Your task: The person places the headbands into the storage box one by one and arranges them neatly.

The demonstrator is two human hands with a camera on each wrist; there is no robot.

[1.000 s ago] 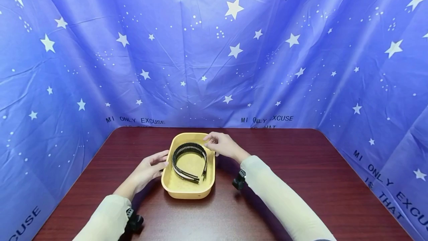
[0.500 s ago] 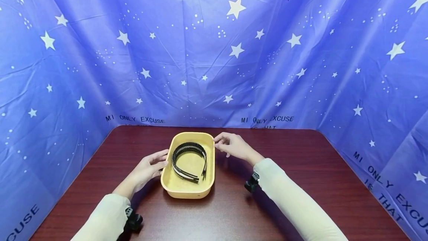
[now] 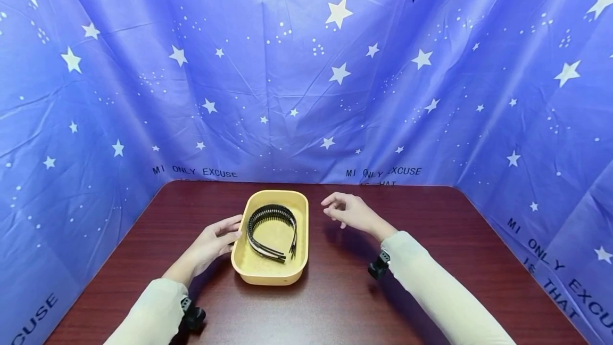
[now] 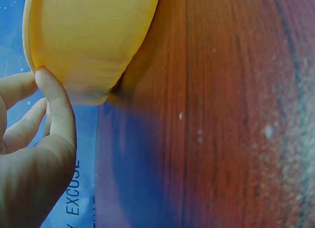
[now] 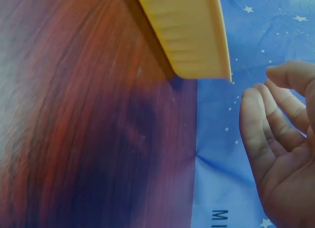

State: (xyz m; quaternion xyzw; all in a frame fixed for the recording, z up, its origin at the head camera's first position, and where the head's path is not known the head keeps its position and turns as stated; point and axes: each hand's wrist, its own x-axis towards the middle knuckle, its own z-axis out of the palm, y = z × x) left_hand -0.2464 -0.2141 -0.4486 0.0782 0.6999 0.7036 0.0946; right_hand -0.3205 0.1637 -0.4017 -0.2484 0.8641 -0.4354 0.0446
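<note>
In the head view a yellow rectangular tray (image 3: 270, 280) stands on the table, with black headbands (image 3: 272, 210) nested together inside it. A pale one shows between the dark ones. At the tray's left side, the left hand (image 3: 210, 245) touches the rim with its thumb and fingertips. The left wrist view shows that thumb (image 4: 59, 107) against the tray's rim. To the right of the tray and apart from it, the right hand (image 3: 351, 212) hovers over the table with relaxed, slightly bent fingers. Nothing lies between its thumb and fingers in the right wrist view.
A dark red wood-grain table (image 3: 330, 302) lies under the tray. Blue cloth (image 3: 297, 137) with white stars and lettering hangs behind it and along both sides. Each wrist bears a small black camera, as on the right wrist camera (image 3: 379, 266).
The right hand has let go of the tray's far right rim and moved off to the right. The left hand, the tray and the headbands stay where they were.
</note>
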